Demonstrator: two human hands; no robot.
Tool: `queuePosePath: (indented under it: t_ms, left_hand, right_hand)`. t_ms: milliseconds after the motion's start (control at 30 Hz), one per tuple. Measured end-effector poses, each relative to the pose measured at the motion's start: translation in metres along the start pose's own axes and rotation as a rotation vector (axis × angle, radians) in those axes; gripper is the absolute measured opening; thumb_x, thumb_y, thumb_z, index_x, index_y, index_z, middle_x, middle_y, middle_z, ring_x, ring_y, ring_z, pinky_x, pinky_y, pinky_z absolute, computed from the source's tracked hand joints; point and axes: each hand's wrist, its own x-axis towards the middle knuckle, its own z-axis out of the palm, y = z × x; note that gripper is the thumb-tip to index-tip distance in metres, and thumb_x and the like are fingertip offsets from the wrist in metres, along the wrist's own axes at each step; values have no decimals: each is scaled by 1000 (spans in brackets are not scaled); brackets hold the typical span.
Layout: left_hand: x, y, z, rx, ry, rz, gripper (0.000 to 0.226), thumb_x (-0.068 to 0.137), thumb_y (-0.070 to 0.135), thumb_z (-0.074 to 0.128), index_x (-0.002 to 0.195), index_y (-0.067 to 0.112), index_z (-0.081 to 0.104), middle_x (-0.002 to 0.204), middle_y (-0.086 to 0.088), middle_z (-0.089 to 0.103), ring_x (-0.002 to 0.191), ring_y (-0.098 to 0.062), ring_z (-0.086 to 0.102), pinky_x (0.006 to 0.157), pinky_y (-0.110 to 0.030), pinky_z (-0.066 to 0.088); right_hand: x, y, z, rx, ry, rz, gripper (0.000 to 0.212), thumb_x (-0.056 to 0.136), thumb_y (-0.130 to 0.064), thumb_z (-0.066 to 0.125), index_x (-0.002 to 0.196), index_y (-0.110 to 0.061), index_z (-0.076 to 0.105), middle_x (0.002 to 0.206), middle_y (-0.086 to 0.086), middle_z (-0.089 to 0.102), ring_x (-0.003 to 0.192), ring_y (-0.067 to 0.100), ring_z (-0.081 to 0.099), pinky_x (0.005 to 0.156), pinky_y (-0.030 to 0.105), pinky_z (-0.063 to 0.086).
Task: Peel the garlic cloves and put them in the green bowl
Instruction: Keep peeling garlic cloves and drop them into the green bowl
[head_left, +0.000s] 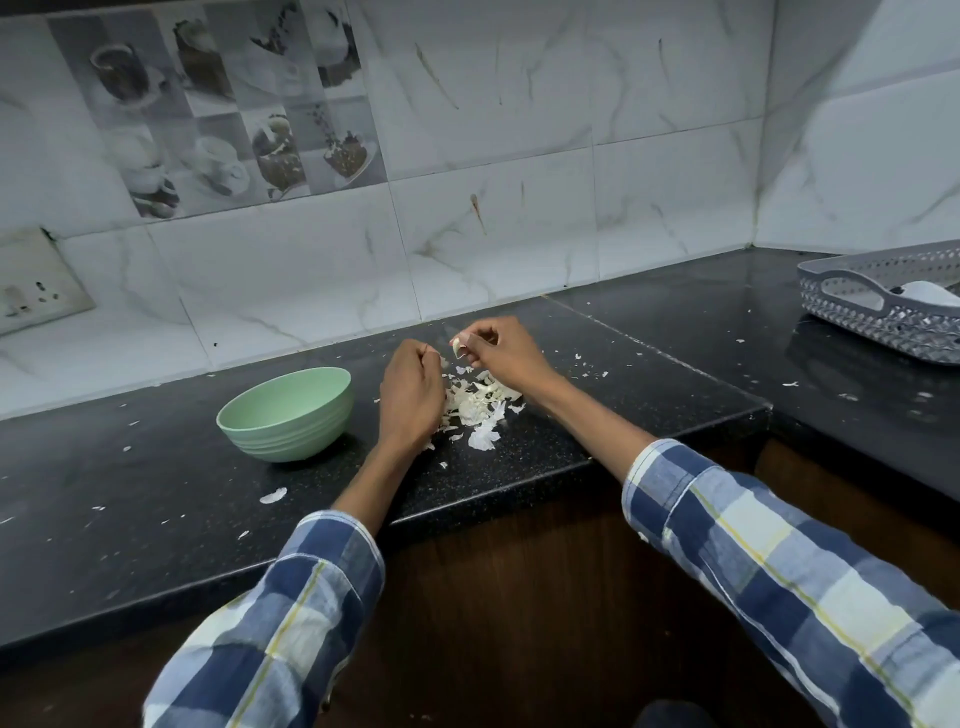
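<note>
Garlic clove (459, 347) pinched in right hand (501, 351), partly skinned. Left hand (410, 395) curled; contents cannot be told. Peel heap (480, 402) large. Green bowl (285, 413) at 9 o'clock; interior unseen.

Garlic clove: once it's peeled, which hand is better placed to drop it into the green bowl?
Probably the right hand: it already pinches the garlic clove. The left hand is nearer the green bowl, but would first need a handover.

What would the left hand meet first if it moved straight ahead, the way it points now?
Probably the small white garlic clove pinched in the right hand, just beyond the left hand; depth is unclear.
</note>
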Motion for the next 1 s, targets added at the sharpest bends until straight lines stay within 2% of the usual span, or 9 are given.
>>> queuePosePath:
  t_ms: [67, 133, 233, 300, 400, 533, 633, 733, 1000]
  left_hand:
    - [-2, -2, 3, 161, 52, 99, 28, 108, 21, 34, 93, 8, 53, 91, -7, 58, 84, -23, 56, 73, -42, 47]
    - [0, -3, 5, 191, 81, 128, 30, 109, 22, 32, 90, 7, 51, 89, -7, 54, 84, -25, 52, 74, -44, 45]
    - [2, -6, 6, 208, 101, 94, 41, 113, 34, 32, 85, 9, 48, 84, -5, 51, 79, -24, 48, 72, -45, 43]
    - [4, -9, 4, 158, 92, 80, 40, 113, 31, 42, 80, 10, 48, 79, -7, 51, 74, -23, 48, 69, -42, 41]
    - [7, -9, 0, 40, 96, 11, 7, 105, 13, 59, 100, 11, 54, 101, -7, 61, 94, -22, 58, 82, -38, 49]
    - [5, -5, 0, -36, 112, -12, 9, 103, 5, 58, 107, 13, 57, 111, -7, 63, 104, -21, 60, 90, -34, 50]
    - [5, -5, -2, -28, 115, -19, 7, 105, 6, 57, 106, 12, 61, 111, -8, 65, 103, -19, 60, 87, -31, 49]
    - [5, -6, -1, -28, 121, -25, 9, 101, 3, 63, 107, 10, 65, 107, -6, 67, 98, -16, 64, 84, -32, 55]
    - [1, -6, -2, 77, 209, 56, 10, 96, 5, 70, 104, 9, 70, 100, -3, 70, 90, -14, 67, 81, -37, 60]
  right_hand:
    - [-3, 0, 12, -177, 88, -74, 22, 107, -21, 56, 97, -11, 73, 89, -7, 68, 84, 7, 61, 85, 29, 48]
    - [-6, 0, 23, -269, 133, -127, 23, 108, -20, 51, 95, -11, 67, 90, -4, 65, 84, 11, 60, 79, 30, 45]
    - [-7, 0, 29, -296, 87, -191, 18, 106, -19, 52, 100, -10, 66, 94, 1, 69, 85, 14, 65, 76, 29, 52]
    - [-7, 1, 28, -282, 58, -212, 16, 104, -18, 57, 103, -9, 70, 96, 1, 73, 87, 12, 67, 77, 24, 54]
    - [-5, 2, 26, -221, 22, -175, 9, 98, -12, 67, 103, -9, 74, 97, 0, 75, 87, 7, 68, 74, 15, 54]
    - [-2, 1, 27, -139, 17, -124, 9, 96, -8, 71, 103, -3, 75, 94, 8, 76, 78, 11, 70, 69, 23, 59]
    - [0, -1, 29, -93, 55, -84, 12, 97, -9, 71, 102, 1, 74, 90, 13, 76, 71, 13, 70, 70, 29, 61]
    - [1, -1, 30, -71, 72, -62, 12, 96, -9, 72, 100, 2, 74, 88, 15, 77, 71, 17, 71, 73, 34, 63]
    - [0, 0, 32, -40, 106, -69, 14, 92, -18, 79, 87, -5, 76, 77, 6, 77, 69, 16, 74, 65, 28, 60]
